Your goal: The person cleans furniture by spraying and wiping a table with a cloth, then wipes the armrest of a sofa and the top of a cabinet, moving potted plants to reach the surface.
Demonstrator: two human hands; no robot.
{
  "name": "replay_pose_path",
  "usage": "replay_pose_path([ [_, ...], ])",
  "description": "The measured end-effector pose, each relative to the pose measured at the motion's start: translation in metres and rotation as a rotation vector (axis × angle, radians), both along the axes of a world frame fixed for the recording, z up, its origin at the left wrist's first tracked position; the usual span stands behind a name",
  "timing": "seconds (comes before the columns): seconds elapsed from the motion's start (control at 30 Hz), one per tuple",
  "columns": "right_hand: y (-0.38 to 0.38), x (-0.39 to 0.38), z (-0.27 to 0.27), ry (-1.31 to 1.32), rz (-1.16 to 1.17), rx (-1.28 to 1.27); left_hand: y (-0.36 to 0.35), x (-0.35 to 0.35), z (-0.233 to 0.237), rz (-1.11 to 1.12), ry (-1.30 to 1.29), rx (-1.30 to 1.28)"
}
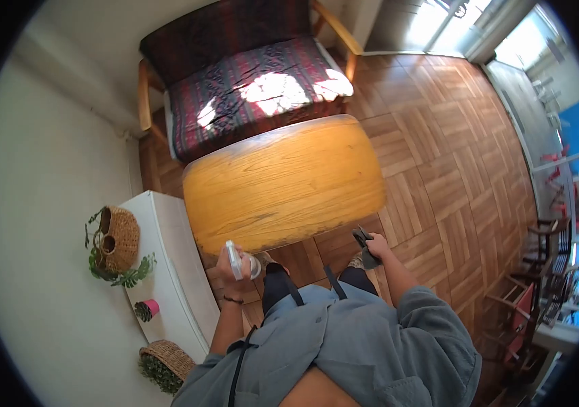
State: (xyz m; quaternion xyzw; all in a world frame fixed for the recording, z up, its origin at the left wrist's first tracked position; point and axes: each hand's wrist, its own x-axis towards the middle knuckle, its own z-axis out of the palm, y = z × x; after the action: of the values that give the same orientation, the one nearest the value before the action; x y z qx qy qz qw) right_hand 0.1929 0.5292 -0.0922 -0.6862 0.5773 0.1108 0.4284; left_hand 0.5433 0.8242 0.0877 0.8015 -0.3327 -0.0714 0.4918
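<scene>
My left hand (227,271) is closed around a white spray bottle (234,260), seen from above near the front left corner of the wooden table (283,183). A dark grey cloth (369,256) hangs from my right hand (377,245), whose fingers are wrapped round it. That hand is just off the table's front right side. The tabletop is yellow-brown with rounded corners, and its edges look worn and darkened.
Behind the table stands a sofa (249,88) with a dark red patterned cover. To the left, a white cabinet (167,251) carries a woven basket (121,234), a pink pot (147,310) and another planted basket (171,359). Wooden chairs (517,305) stand at the right.
</scene>
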Motion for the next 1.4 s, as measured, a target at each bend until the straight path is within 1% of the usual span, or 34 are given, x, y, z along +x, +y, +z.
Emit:
replay_pose_path([
  [0.03,-0.001,-0.030,-0.006,-0.062,-0.064,0.007,-0.026,-0.015,0.012,-0.042,0.020,-0.014],
  [0.13,-0.001,-0.121,-0.017,-0.082,-0.028,0.035,-0.097,-0.065,0.025,-0.080,0.118,-0.086],
  [0.17,-0.003,-0.153,-0.019,-0.109,-0.108,0.060,-0.122,-0.085,0.028,-0.079,0.175,-0.131],
  [0.23,-0.010,-0.210,-0.005,-0.153,-0.233,0.036,-0.168,-0.124,0.036,-0.068,0.353,-0.255],
  [0.3,-0.019,-0.257,0.013,-0.180,-0.371,0.018,-0.215,-0.155,0.042,-0.118,0.469,-0.316],
  [0.33,-0.021,-0.280,0.021,-0.177,-0.461,0.026,-0.235,-0.173,0.043,-0.136,0.530,-0.347],
  [0.4,-0.042,-0.311,0.032,-0.180,-0.627,0.015,-0.275,-0.202,0.053,-0.232,0.556,-0.350],
  [0.5,-0.081,-0.340,0.037,-0.144,-0.649,-0.026,-0.328,-0.240,0.070,-0.327,0.592,-0.328],
  [0.6,-0.129,-0.340,0.042,-0.186,-0.729,-0.070,-0.384,-0.262,0.077,-0.361,0.614,-0.259],
  [0.63,-0.151,-0.329,0.066,-0.162,-0.719,-0.023,-0.404,-0.267,0.076,-0.362,0.618,-0.237],
  [0.67,-0.167,-0.329,0.061,-0.209,-0.735,-0.023,-0.421,-0.270,0.073,-0.363,0.624,-0.210],
  [0.73,-0.204,-0.325,0.051,-0.313,-0.763,-0.032,-0.458,-0.270,0.055,-0.370,0.608,-0.190],
  [0.83,-0.268,-0.330,0.044,-0.378,-0.684,-0.037,-0.523,-0.266,0.026,-0.361,0.604,-0.199],
  [0.93,-0.337,-0.342,0.045,-0.255,-0.685,-0.043,-0.596,-0.256,0.009,-0.321,0.555,-0.222],
  [1.0,-0.380,-0.352,0.046,-0.171,-0.732,-0.037,-0.639,-0.245,0.002,-0.281,0.534,-0.236],
  [1.03,-0.398,-0.359,0.048,-0.124,-0.752,-0.030,-0.662,-0.238,-0.002,-0.248,0.485,-0.245],
  [1.1,-0.438,-0.385,0.026,-0.056,-0.761,-0.026,-0.705,-0.224,0.002,-0.243,0.367,-0.204],
  [1.13,-0.457,-0.383,0.024,-0.026,-0.767,-0.021,-0.725,-0.215,0.004,-0.243,0.304,-0.178],
  [1.17,-0.474,-0.382,0.023,-0.135,-0.867,0.005,-0.745,-0.207,0.000,-0.222,0.260,-0.210],
  [1.27,-0.530,-0.375,0.010,-0.086,-0.868,0.045,-0.796,-0.182,-0.014,-0.126,0.141,-0.163],
  [1.3,-0.548,-0.369,0.004,-0.069,-0.813,0.049,-0.813,-0.174,-0.024,-0.075,0.152,-0.179],
  [1.4,-0.605,-0.341,-0.013,-0.015,-0.649,0.079,-0.856,-0.150,-0.048,0.012,0.112,-0.108],
])
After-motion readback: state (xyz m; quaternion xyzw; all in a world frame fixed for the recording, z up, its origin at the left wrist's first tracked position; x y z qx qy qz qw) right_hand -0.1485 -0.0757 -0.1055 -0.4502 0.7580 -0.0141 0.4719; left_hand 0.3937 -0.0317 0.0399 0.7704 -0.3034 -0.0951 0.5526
